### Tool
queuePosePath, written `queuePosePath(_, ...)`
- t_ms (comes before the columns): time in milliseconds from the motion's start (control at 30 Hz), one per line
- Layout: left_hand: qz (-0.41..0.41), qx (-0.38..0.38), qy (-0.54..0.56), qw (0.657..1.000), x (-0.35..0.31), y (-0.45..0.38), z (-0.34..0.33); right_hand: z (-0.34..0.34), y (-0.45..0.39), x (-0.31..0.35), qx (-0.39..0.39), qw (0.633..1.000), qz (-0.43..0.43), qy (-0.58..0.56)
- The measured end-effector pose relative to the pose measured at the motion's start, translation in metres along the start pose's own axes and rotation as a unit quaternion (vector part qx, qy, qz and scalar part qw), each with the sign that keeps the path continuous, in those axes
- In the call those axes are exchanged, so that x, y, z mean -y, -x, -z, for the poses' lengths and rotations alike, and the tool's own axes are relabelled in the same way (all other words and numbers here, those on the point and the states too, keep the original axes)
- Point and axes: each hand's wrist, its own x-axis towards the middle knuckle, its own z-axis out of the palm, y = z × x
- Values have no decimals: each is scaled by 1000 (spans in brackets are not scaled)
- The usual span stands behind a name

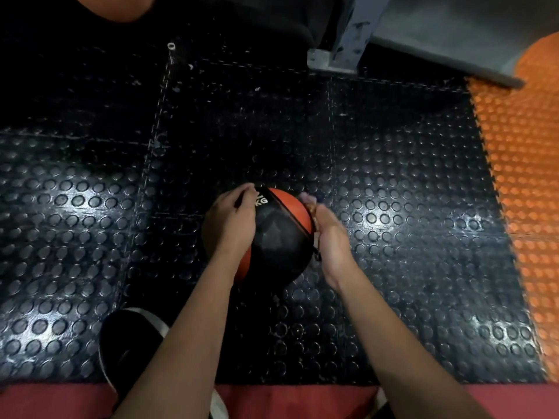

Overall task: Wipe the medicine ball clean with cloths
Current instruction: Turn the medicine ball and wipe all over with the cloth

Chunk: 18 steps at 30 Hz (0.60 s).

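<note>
We've got the round orange-and-black rubber medicine ball (273, 234) on the studded black floor mat (393, 237). Left hand (231, 220) cups its left side; right hand (328, 234) presses a blurry cloth (311, 207) against the ball's right. Looks mid-wipe, underside probably still left.

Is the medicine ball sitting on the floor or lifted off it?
Cannot tell for sure. The medicine ball is held between the left hand and right hand above the studded floor mat, but its underside is hidden.
</note>
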Motion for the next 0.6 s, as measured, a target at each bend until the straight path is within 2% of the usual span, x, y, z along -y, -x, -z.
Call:
queuePosePath(67,13,3,8,1000,2,-5,1,-14,11,-2,-15,993,109,47)
queuePosePath(133,16,5,25,1000,5,-6,1,-23,19,-10,-17,976,167,135)
queuePosePath(200,16,6,41,999,7,-4,1,-16,14,-17,-30,986,134,91)
queuePosePath(267,10,4,45,999,8,-2,2,-7,3,-13,-16,999,22,33)
queuePosePath(333,0,11,40,999,8,-1,4,0,-5,-8,2,998,-62,30)
queuePosePath(400,-5,21,41,999,8,-3,7,-6,-1,-3,-2,999,-32,38)
queuePosePath(533,-3,30,40,999,7,-7,10,-23,39,-5,-52,972,148,176)
queuePosePath(567,-6,31,35,999,6,-7,9,-20,38,-14,-52,972,149,176)
queuePosePath(600,-8,34,29,999,6,-6,7,-17,36,-20,-44,983,124,127)
